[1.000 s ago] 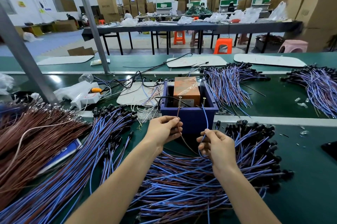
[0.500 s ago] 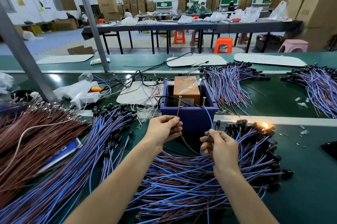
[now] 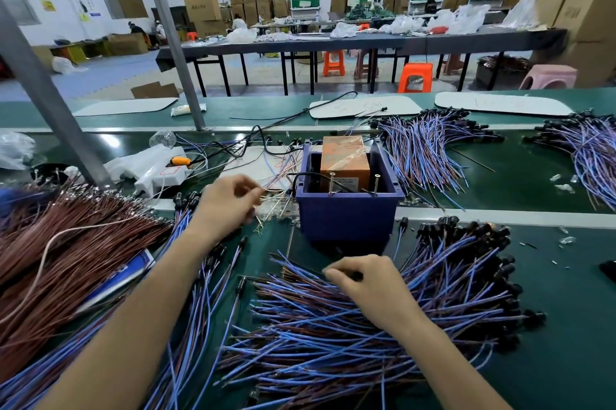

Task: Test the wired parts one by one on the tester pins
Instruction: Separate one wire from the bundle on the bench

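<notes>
Our left hand (image 3: 230,203) sits just left of the blue tester box (image 3: 346,219), fingers curled, with thumb and forefinger pinching a thin wire (image 3: 271,190). Our right hand (image 3: 370,283) rests on the pile of wired parts (image 3: 333,336) by the near edge of the bench (image 3: 566,309). Its fingers curl down into the pile, and we cannot tell whether one is pinched. The two tester pins (image 3: 331,183) stand upright inside the box, in front of an orange block (image 3: 345,156).
</notes>
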Motion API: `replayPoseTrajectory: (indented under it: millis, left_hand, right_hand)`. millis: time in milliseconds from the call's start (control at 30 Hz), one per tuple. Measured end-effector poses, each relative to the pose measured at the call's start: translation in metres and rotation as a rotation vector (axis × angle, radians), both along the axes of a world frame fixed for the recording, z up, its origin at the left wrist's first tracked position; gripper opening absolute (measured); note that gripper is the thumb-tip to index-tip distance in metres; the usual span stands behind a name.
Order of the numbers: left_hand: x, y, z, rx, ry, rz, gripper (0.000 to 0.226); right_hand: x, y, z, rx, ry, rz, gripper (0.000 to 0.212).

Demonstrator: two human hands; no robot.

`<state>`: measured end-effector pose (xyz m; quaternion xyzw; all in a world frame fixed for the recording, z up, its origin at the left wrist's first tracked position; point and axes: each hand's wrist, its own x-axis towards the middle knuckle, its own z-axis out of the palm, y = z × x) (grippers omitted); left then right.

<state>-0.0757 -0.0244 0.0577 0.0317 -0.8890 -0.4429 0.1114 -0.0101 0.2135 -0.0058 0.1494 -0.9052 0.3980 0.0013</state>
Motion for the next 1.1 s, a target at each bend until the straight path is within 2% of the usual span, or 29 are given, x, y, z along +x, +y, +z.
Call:
replayPoseTrajectory:
  millis: [33, 100, 167, 233, 333, 433, 533, 667, 800, 900, 1000, 1033, 1100]
  left_hand:
    - [0.0, -0.01, -0.005, -0.288, -0.048, 0.032, 0.012]
    - [0.005, -0.019, -0.025, -0.655, -0.247, 0.022, 0.026]
    - [0.013, -0.018, -0.049, -0.859, -0.4, -0.005, 0.037]
    - [0.019, -0.015, -0.065, -0.94, -0.399, 0.013, 0.037]
    - [0.02, -0.014, -0.062, -0.753, -0.249, 0.087, 0.03]
    - [0.018, -0.001, -0.048, -0.556, -0.072, 0.107, 0.028]
    - [0.016, 0.021, -0.038, -0.381, 0.046, 0.035, 0.022]
    - [0.005, 0.028, -0.045, -0.432, 0.054, 0.052, 0.017]
    - [-0.009, -0.007, -0.058, -0.42, -0.115, 0.189, 0.015]
    - [-0.01, -0.024, -0.06, -0.354, -0.134, 0.254, 0.01]
    - [-0.001, -0.011, -0.05, -0.278, -0.001, 0.259, 0.007]
    - [0.005, -0.002, -0.044, -0.191, 0.065, 0.213, 0.002]
    - [0.022, 0.021, -0.03, -0.004, 0.159, 0.012, 0.009]
  right_hand:
    - [0.0, -0.001, 0.0, 0.02, 0.022, 0.018, 0.02]
    - [0.0, -0.004, 0.002, 0.011, 0.051, 0.047, 0.021]
    - [-0.001, -0.01, 0.003, -0.008, 0.064, 0.077, 0.021]
    - [0.0, -0.015, 0.005, -0.023, 0.056, 0.109, 0.02]
    - [0.002, -0.018, 0.004, -0.075, 0.012, 0.131, 0.019]
    - [0.001, -0.018, 0.004, -0.245, -0.104, 0.076, 0.018]
    - [-0.005, -0.026, 0.009, -0.444, -0.263, 0.01, 0.014]
    - [-0.009, -0.036, 0.013, -0.657, -0.427, -0.047, 0.014]
    - [-0.003, -0.029, 0.009, -0.666, -0.471, -0.05, 0.013]
    - [-0.002, -0.022, 0.007, -0.67, -0.481, -0.099, 0.015]
    - [-0.003, -0.025, 0.008, -0.706, -0.456, -0.126, 0.016]
    - [-0.004, -0.028, 0.01, -0.738, -0.453, -0.12, 0.016]
    - [-0.003, -0.035, 0.014, -0.841, -0.475, -0.096, 0.017]
